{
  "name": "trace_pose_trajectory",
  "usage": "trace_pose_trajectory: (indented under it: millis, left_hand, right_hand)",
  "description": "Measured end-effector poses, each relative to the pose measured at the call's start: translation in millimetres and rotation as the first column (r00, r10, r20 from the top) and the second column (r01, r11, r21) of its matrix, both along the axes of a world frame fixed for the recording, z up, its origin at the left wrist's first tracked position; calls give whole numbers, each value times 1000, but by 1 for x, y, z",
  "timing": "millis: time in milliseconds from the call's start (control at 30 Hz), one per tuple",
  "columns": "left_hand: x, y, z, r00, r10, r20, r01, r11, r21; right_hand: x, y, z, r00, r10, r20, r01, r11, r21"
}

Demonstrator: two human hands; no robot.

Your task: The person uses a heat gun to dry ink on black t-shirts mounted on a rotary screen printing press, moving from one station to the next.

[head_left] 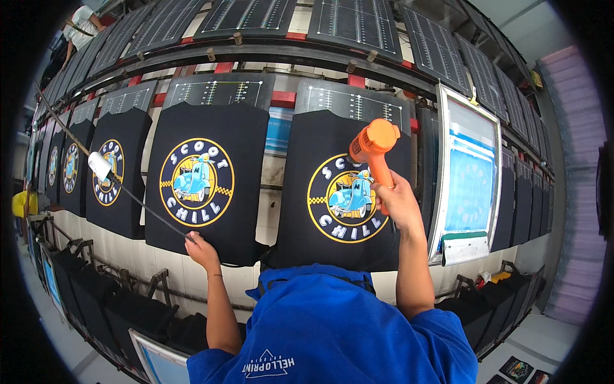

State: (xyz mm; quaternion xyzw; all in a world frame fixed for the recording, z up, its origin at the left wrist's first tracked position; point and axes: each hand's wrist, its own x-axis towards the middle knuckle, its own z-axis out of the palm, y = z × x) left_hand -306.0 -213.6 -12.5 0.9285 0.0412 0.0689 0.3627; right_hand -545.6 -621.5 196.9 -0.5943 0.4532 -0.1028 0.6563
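Black shirts (204,179) stretched flat in a long row, curving across the middle of the frame from the far left to the right side, the nearer ones each with a round print in yellow, white and light blue. Beyond them, across the top of the frame, another row of dark boards (243,18) marked with pale ruled lines. At the lower middle, large and close, the wearer's own blue top (345,326). Right of centre, a printing screen (470,179), pale frame around blue mesh, standing slightly tilted. At the upper left, another person (83,32) in a white top, partly cut off.

Just right of centre, the round print (348,208) of one shirt, light blue scooter in its middle, upper right part hidden behind an orange heat gun (382,153). Dark nozzle turned leftward over the upper part of that print; cannot tell how near to the cloth. From the left of the frame down toward the middle, a dark cord (150,211), pulled straight. Right hand (400,200) clenched round the gun's handle, fingers curled tight. Left hand (203,251) at the lower edge of the shirt left of centre, fingers pinched shut on the cord; cannot tell whether touching the cloth. Partway along the cord, a small white plug (99,165).
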Motion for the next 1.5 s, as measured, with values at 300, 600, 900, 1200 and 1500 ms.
trace_pose_trajectory:
  millis: [300, 600, 900, 1200, 1500]
  left_hand:
    - [-1, -2, 4, 1000, 0, 7, -1, 1000, 31]
    - [1, 1, -3, 999, -4, 44, 1, 998, 58]
    - [1, 1, -5, 998, -14, 62, 11, 999, 45]
    - [2, -1, -2, 999, -7, 45, 5, 998, 56]
    - [-1, -5, 6, 999, 4, 33, -5, 999, 43]
  right_hand:
    - [-28, 10, 9, 996, 1, -93, 0, 1000, 3]
    - [-32, 17, 7, 1000, -2, -17, 3, 998, 61]
    - [-12, 16, 6, 999, 35, -13, -34, 997, 72]
    - [11, 11, -8, 1000, 21, -8, -21, 998, -61]
    - [23, 13, -2, 995, 84, -58, -87, 995, -43]
